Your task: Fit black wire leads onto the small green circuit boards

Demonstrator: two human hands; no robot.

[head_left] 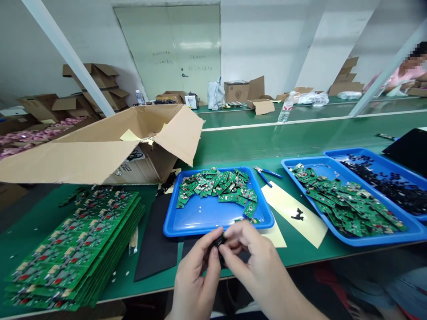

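Note:
My left hand (196, 278) and my right hand (255, 258) meet at the table's front edge, both pinching a small black part (219, 242) between the fingertips. A bit of green circuit board (247, 219) shows just above my right fingers. Directly behind my hands lies a blue tray (207, 218) with several small green circuit boards (220, 184) heaped along its far side.
A stack of large green board panels (76, 249) lies at the left, with an open cardboard box (110, 142) behind it. Blue-handled pliers (267, 173) and yellow paper (293, 211) sit right of the tray. Two more blue trays (367, 240) hold boards and black parts. A person sits far right.

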